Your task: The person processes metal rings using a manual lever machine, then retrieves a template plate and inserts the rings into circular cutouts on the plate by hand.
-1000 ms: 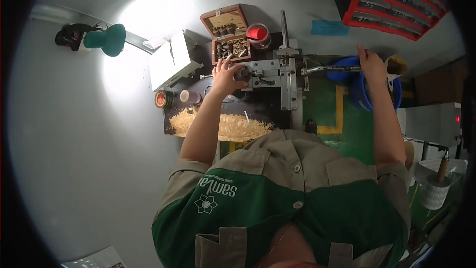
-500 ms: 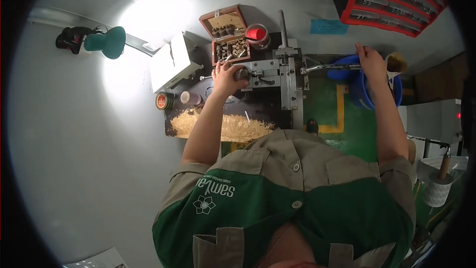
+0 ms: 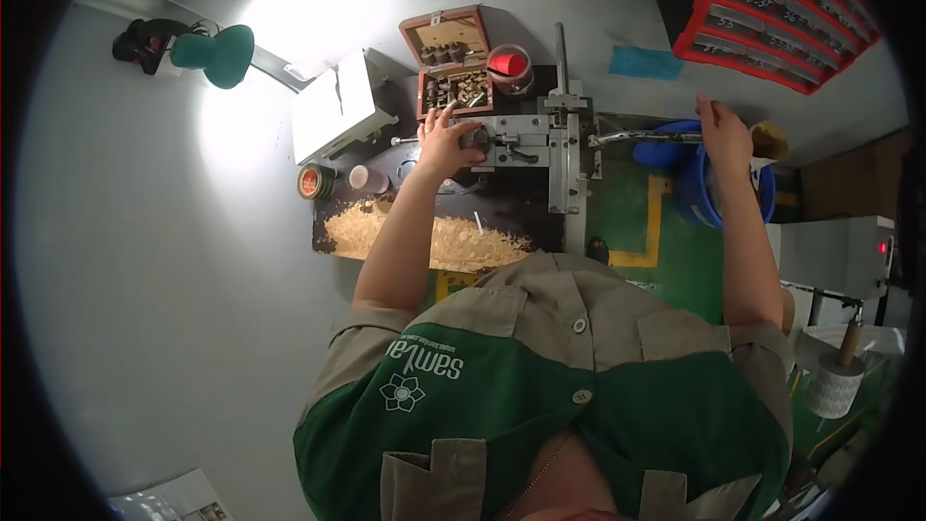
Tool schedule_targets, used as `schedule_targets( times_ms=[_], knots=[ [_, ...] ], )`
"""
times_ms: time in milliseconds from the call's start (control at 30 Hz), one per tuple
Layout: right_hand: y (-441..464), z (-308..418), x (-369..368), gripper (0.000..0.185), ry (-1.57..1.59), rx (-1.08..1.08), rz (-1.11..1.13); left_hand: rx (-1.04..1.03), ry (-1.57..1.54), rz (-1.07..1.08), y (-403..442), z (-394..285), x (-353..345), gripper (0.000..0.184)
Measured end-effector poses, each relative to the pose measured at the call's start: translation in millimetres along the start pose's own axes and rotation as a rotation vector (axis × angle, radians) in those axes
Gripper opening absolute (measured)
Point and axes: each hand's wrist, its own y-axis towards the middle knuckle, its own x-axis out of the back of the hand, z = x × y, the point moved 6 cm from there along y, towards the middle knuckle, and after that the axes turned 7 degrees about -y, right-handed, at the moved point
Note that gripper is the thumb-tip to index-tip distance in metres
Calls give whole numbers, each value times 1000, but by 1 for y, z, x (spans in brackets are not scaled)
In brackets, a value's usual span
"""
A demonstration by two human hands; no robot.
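Observation:
My left hand (image 3: pixel 444 145) has its fingers curved around a round dark metal knob (image 3: pixel 474 139) at the left end of a grey metal bench device (image 3: pixel 522 127). Part of the knob is hidden under the fingers. Out to the right, my right hand (image 3: pixel 727 140) is closed at the far end of a long metal lever (image 3: pixel 648 137) that sticks out sideways from the device. The palm hides the lever's tip. An upright rail (image 3: pixel 561 58) and a crosswise slide (image 3: pixel 562 169) belong to the same device.
Behind my left hand sits an open wooden box (image 3: pixel 453 92) of small metal parts, beside a jar with a red top (image 3: pixel 511 66). A white box (image 3: pixel 338 111), a tin (image 3: pixel 315 181) and a small cup (image 3: pixel 367 178) stand left. Blue buckets (image 3: pixel 696 188) are below my right hand.
The whole view has shifted slightly. Both hands keep their places on the knob and the lever, with no clear movement of either part.

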Motion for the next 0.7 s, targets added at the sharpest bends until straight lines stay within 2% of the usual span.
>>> schedule_targets(
  times_ms=[67, 100, 133, 167, 233, 333, 367, 467, 567, 600, 633, 700],
  knots=[
    [-4, -7, -6, 58, 58, 13, -70, -2, 1, -31, -3, 2, -2, 66],
    [5, -14, -16, 59, -195, -61, 5, -8, -1, -47, -1, 0, -1, 65],
    [7, -17, -18, 60, -159, -27, -12, -1, -4, -48, -1, -1, -1, 66],
    [9, -15, -17, 60, -146, -52, 137, 2, 14, -41, -1, -3, 1, 66],
    [0, 0, 2, 61, 58, 23, -70, 21, 10, -51, -2, -3, 2, 66],
    [7, -21, -19, 60, -117, -73, -77, 44, 12, -62, -3, -1, 0, 67],
    [9, -19, -18, 60, -127, -81, 70, 36, 0, -56, -2, -3, 1, 67],
    [-7, -3, 0, 60, 125, -9, -152, 48, 18, -40, -3, -3, 1, 68],
    [4, -17, -15, 59, -61, -41, -146, 58, 28, -35, -5, -3, -1, 76],
    [6, -21, -20, 58, -138, -41, -68, 26, -10, -49, -5, -3, 0, 81],
    [6, -22, -21, 58, -144, -16, -109, 21, -10, -56, -6, -2, 1, 84],
    [4, -18, -17, 59, -145, -66, -20, 27, 8, -48, -4, -2, 0, 86]
  ],
)
